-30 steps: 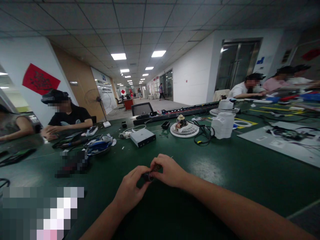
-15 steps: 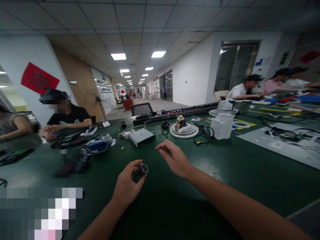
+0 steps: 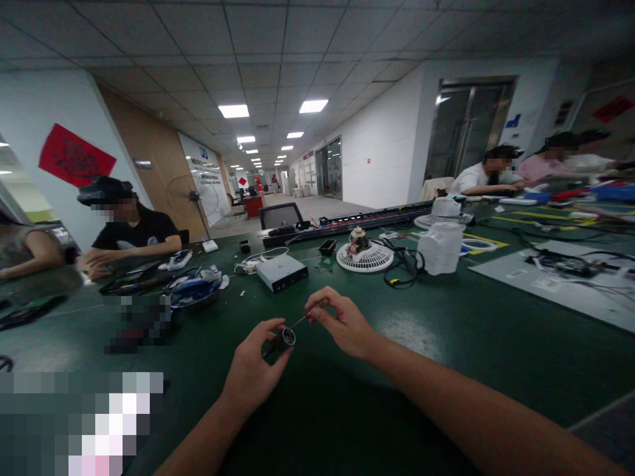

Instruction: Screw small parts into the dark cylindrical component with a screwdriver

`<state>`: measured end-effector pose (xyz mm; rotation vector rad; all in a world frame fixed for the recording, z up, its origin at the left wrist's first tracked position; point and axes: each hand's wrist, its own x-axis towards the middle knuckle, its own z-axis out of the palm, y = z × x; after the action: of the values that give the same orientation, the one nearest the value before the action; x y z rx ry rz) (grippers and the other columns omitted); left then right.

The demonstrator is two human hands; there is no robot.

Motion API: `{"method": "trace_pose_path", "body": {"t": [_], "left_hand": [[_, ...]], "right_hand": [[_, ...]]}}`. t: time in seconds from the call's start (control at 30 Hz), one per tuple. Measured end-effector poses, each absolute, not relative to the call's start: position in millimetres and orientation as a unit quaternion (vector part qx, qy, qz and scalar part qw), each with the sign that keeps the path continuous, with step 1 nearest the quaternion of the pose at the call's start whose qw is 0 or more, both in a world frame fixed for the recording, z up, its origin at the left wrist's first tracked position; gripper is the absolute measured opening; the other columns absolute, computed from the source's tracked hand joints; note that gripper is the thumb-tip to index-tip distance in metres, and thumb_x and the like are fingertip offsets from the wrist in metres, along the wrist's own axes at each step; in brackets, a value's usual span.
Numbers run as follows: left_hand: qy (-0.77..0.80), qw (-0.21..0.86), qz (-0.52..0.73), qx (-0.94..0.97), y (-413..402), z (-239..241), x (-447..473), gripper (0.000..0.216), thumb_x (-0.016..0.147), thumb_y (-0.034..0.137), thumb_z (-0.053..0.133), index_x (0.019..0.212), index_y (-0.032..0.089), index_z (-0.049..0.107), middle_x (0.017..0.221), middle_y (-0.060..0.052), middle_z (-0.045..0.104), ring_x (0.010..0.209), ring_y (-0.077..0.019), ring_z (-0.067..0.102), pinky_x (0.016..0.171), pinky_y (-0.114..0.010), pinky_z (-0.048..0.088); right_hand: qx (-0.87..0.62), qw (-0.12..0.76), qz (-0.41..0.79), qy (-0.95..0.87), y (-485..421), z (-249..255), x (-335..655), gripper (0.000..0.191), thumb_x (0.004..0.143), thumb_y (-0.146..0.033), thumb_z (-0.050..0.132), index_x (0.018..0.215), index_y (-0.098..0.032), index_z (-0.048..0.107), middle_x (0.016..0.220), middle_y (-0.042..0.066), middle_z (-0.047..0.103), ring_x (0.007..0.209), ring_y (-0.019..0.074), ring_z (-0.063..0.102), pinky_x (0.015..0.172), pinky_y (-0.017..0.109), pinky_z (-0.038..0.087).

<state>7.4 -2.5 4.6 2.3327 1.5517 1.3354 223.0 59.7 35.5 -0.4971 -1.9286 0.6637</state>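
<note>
My left hand [image 3: 255, 360] grips a small black cylinder [image 3: 285, 339], much like a flashlight, between thumb and fingers. Its round, silver-rimmed end faces right and towards me; the inside is too dark to make out. My right hand [image 3: 342, 322] is closed on a thin screwdriver [image 3: 300, 321], its handle mostly hidden by the fingers. The metal shaft slants down to the left, with its tip at the upper edge of the cylinder's rim. Whether the tip touches the rim I cannot tell. Both hands are above the green tabletop [image 3: 317, 410].
Beyond my hands lie a silver disc drive [image 3: 282, 271], a small black tray [image 3: 327, 247] and a white fan grille [image 3: 365, 258] with a motor on it. A white plastic housing [image 3: 440, 248] stands to the right, near black cables [image 3: 404, 264]. Other people sit at both sides.
My right hand has turned and come slightly lower, so the screwdriver shaft now points at the cylinder's rim. My left hand has barely moved.
</note>
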Motion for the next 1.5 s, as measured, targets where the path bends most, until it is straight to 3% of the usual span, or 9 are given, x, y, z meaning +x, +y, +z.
{"method": "trace_pose_path", "body": {"t": [0.13, 0.4, 0.53, 0.73, 0.9, 1.07, 1.5], "left_hand": [[0.496, 0.017, 0.443, 0.747, -1.2, 3.3, 7.0, 0.045, 0.077, 0.016, 0.070, 0.119, 0.023, 0.055, 0.096, -0.002, 0.072, 0.085, -0.0189, 0.072, 0.082, -0.037, 0.058], [0.498, 0.018, 0.432, 0.752, -1.7, 2.7, 8.8, 0.044, 0.078, 0.016, 0.070, 0.119, 0.023, 0.056, 0.096, -0.001, 0.072, 0.087, -0.0190, 0.071, 0.082, -0.037, 0.058], [0.498, 0.037, 0.423, 0.757, -1.2, 2.4, 8.4, 0.048, 0.076, 0.015, 0.070, 0.120, 0.025, 0.055, 0.100, -0.001, 0.072, 0.089, -0.0187, 0.071, 0.080, -0.036, 0.060], [0.499, 0.037, 0.423, 0.756, -2.8, 2.8, 8.4, 0.046, 0.077, 0.015, 0.070, 0.120, 0.024, 0.055, 0.101, -0.002, 0.072, 0.089, -0.0190, 0.071, 0.082, -0.037, 0.059], [0.494, 0.047, 0.416, 0.762, -2.3, 1.4, 7.2, 0.045, 0.079, 0.016, 0.068, 0.121, 0.025, 0.055, 0.104, -0.003, 0.072, 0.089, -0.0188, 0.070, 0.083, -0.038, 0.059], [0.505, 0.042, 0.424, 0.751, -0.7, 1.3, 5.8, 0.045, 0.078, 0.017, 0.070, 0.120, 0.025, 0.056, 0.098, -0.002, 0.072, 0.087, -0.0193, 0.071, 0.082, -0.038, 0.059], [0.506, 0.027, 0.416, 0.755, -2.0, 2.2, 7.5, 0.044, 0.078, 0.018, 0.070, 0.119, 0.025, 0.056, 0.095, 0.000, 0.072, 0.086, -0.0185, 0.071, 0.081, -0.036, 0.059]], "right_hand": [[-0.203, 0.484, 0.245, -0.815, 59.6, 34.5, 222.9, 0.012, 0.095, -0.031, 0.055, 0.092, -0.020, 0.060, 0.087, 0.003, 0.061, 0.083, 0.0169, 0.060, 0.077, 0.031, 0.048], [-0.203, 0.511, 0.297, -0.781, 63.7, 34.4, 223.1, 0.017, 0.096, -0.032, 0.053, 0.089, -0.019, 0.060, 0.077, 0.001, 0.063, 0.072, 0.0144, 0.062, 0.071, 0.028, 0.047], [-0.201, 0.484, 0.327, -0.786, 64.7, 35.0, 223.3, 0.019, 0.096, -0.033, 0.053, 0.087, -0.018, 0.060, 0.073, 0.001, 0.064, 0.069, 0.0145, 0.062, 0.068, 0.027, 0.048], [-0.210, 0.492, 0.292, -0.793, 62.2, 35.0, 221.3, 0.018, 0.095, -0.033, 0.054, 0.087, -0.018, 0.060, 0.077, 0.002, 0.064, 0.071, 0.0147, 0.062, 0.069, 0.028, 0.047], [-0.188, 0.484, 0.331, -0.788, 60.7, 34.9, 221.9, 0.019, 0.096, -0.034, 0.053, 0.088, -0.018, 0.059, 0.074, 0.001, 0.064, 0.066, 0.0139, 0.063, 0.065, 0.026, 0.048], [-0.213, 0.485, 0.277, -0.802, 62.5, 33.3, 223.9, 0.017, 0.095, -0.033, 0.055, 0.089, -0.018, 0.061, 0.077, 0.002, 0.066, 0.072, 0.0152, 0.064, 0.069, 0.028, 0.048], [-0.207, 0.459, 0.305, -0.809, 63.3, 36.5, 225.4, 0.020, 0.095, -0.034, 0.055, 0.087, -0.017, 0.061, 0.072, 0.001, 0.066, 0.068, 0.0141, 0.064, 0.067, 0.026, 0.047]]}}
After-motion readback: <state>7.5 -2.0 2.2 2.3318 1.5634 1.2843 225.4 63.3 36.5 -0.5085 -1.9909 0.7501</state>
